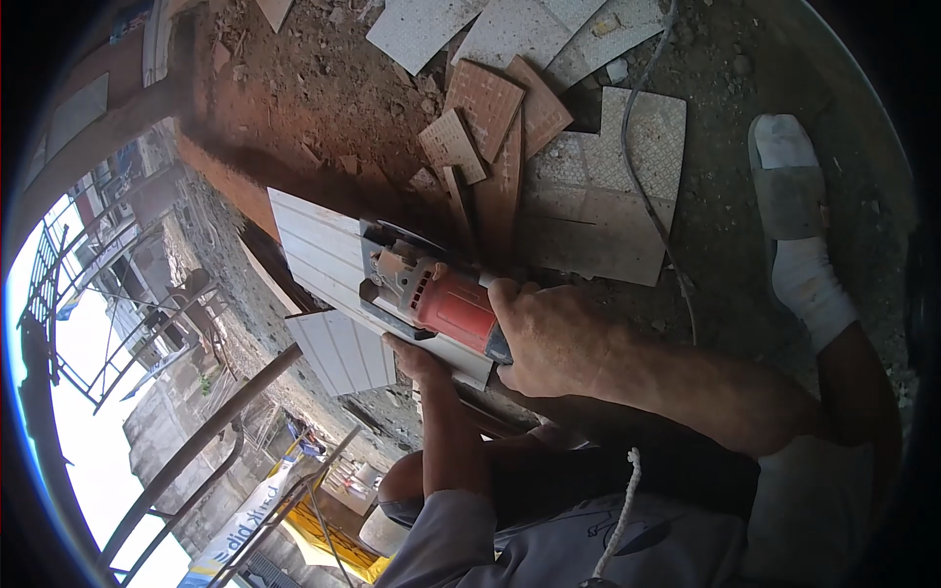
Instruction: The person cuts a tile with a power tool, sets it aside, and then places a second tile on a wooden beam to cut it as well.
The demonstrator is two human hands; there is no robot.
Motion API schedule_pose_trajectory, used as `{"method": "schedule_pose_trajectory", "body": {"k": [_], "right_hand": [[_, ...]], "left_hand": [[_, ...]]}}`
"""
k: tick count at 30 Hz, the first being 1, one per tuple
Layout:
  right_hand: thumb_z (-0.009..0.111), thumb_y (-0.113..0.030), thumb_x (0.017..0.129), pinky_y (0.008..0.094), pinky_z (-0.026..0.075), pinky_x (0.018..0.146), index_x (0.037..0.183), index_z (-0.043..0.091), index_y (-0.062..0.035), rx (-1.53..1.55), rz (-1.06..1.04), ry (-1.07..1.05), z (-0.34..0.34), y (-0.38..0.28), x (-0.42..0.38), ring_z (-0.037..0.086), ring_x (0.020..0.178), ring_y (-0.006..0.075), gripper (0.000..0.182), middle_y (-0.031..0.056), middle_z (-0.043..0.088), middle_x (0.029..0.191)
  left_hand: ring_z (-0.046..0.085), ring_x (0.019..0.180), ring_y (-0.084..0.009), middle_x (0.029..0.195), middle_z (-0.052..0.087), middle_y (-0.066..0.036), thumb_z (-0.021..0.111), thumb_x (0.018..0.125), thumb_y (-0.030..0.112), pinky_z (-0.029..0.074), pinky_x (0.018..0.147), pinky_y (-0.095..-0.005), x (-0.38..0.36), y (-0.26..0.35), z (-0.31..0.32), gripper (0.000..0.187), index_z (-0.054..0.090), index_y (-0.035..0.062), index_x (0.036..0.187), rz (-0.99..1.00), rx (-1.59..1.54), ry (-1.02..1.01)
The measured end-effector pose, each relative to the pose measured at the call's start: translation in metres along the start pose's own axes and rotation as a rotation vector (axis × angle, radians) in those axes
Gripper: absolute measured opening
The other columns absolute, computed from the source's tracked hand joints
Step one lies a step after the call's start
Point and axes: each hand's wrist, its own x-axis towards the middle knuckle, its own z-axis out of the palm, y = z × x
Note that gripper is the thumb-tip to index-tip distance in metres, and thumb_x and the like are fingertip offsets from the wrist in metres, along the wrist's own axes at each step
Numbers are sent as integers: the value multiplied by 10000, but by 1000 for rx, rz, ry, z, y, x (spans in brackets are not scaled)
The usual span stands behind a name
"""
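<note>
left hand (pixel 420 361) touches the edge of a pale, straight-grooved tile (pixel 319 240) (fingers partly hidden, so whether it grips i cannot tell); on that tile sits a red, hard-cased power tool (pixel 456 309), its rear gripped by the right hand (pixel 547 338); farther right, a thin cord (pixel 625 127) curves over broken, bumpy-textured slabs (pixel 659 132).

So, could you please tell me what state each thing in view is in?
Long white striped tile, partly covered
Red handheld power cutter, resting on that tile, gripped by the right hand; running or not, unclear
Brown rectangular tiles, loosely piled, overlapping
Thin grey cable, slack, curved
Grey strapped slipper, worn over a dirty white sock
Braided white cord, slightly curved
</note>
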Motion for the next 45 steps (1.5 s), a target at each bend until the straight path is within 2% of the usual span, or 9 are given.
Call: {"method": "schedule_pose_trajectory", "body": {"k": [4,15,17,29,31,32,34,37,45], "right_hand": [[755,-242,715,350,581,754,1187,407,147,25,7,4,-3,1,-5,706,864,304,704,243,657,950],[774,-239,705,348,580,775,1197,402,150,23,28,-17,-2,5,-11,704,882,306,729,251,652,966],[763,-293,731,424,586,738,1220,397,146,60,-9,47,4,9,-14,700,801,366,752,282,649,901],[774,-298,723,396,595,679,1139,425,135,26,-48,105,4,14,-31,702,758,359,694,281,640,863],[775,-295,722,396,594,673,1139,426,135,22,-56,106,5,16,-32,702,754,358,694,280,640,859],[776,-292,721,396,594,668,1139,427,136,17,-64,106,6,16,-33,702,749,356,693,279,641,855],[776,-292,721,396,593,665,1137,428,136,28,-51,97,7,17,-34,701,746,354,691,277,641,853],[775,-293,720,396,591,662,1137,428,139,37,-30,65,8,18,-36,701,742,350,693,274,643,853],[773,-295,716,397,590,654,1160,414,152,37,-27,60,10,20,-40,704,738,345,725,269,646,856]], "left_hand": [[613,1082,-363,1284,585,-211,401,931,687,505,933,-446,-12,8,6,862,503,-62,1346,2,53,45],[583,1135,-351,1303,575,-206,376,937,695,465,986,-458,2,0,-1,861,492,-41,1369,6,55,-4],[585,1129,-350,1299,579,-201,366,943,692,464,985,-461,1,0,0,856,493,-39,1370,31,54,-16],[579,1141,-320,1297,590,-167,380,943,689,447,1008,-419,2,2,-3,846,515,-46,1340,-36,75,5],[462,1274,-374,1412,470,-206,269,949,708,359,1095,-507,3,4,-5,864,383,22,1462,-77,138,-56],[462,1274,-374,1412,470,-206,269,949,708,359,1095,-507,3,4,-5,864,383,22,1462,-75,140,-58],[554,1186,-320,1332,565,-167,360,943,699,419,1048,-407,2,2,-3,874,486,-61,1357,-47,85,-27],[557,1183,-325,1326,566,-176,347,946,699,424,1046,-415,8,-2,-7,881,482,-70,1355,1,93,-71],[585,1139,-331,1301,576,-196,335,958,681,487,981,-428,-2,4,-2,866,478,-74,1358,-18,101,-50]]}}
